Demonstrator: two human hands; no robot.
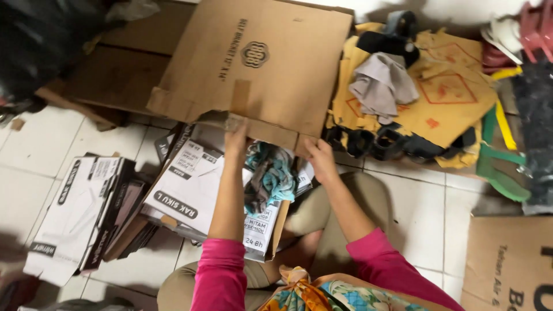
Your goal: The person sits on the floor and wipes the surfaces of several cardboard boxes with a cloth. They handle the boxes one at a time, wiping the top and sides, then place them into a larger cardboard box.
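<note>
A large brown cardboard box (271,63) leans on its side ahead of me, its flaps toward me. My left hand (235,137) grips the lower flap near a strip of brown tape. My right hand (320,158) holds the same flap's edge a little to the right. Under the flap, a bundle of teal and grey cloth (271,175) lies on white flat cartons (190,190) between my arms. Pink sleeves cover both of my forearms.
A stack of white and black flat cartons (80,213) lies on the white tiled floor at the left. Yellow-brown cardboard sheets (449,98) with a grey cloth (383,83) and black parts sit at the right, beside green plastic pieces (498,167). Another brown box (510,265) is at the lower right.
</note>
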